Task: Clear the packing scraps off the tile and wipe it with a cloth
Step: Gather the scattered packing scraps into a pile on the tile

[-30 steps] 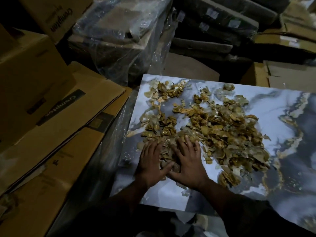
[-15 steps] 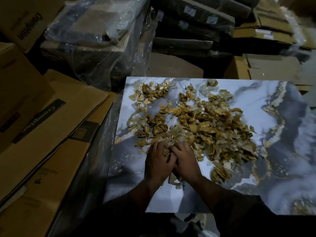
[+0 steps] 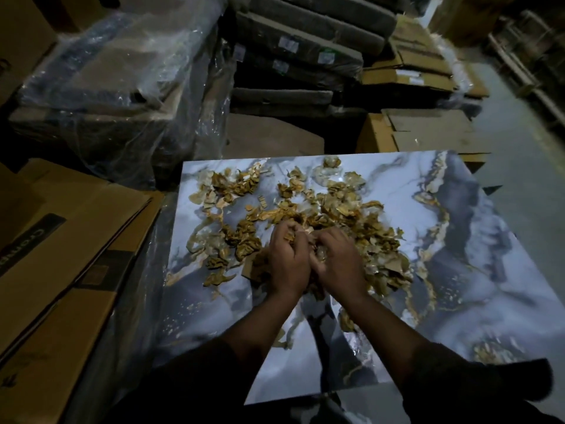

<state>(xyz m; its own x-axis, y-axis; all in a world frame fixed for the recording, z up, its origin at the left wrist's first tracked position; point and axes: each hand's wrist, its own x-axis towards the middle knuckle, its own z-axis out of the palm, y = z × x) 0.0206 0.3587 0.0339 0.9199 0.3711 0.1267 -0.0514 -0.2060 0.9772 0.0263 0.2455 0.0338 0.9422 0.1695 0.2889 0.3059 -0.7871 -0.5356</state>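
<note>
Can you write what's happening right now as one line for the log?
step: gathering scraps | left hand: grips scraps | right hand: grips scraps | tile: mostly still littered | cloth: not seen

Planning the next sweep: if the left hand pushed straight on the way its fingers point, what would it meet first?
Probably more scraps: the left hand already grips some, and the heap continues just ahead on the tile.

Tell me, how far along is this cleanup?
Barely begun. Both the left hand and right hand are gathering a clump of scraps, but most still litter the tile. Wiping has not started, and no cloth is in sight.
</note>
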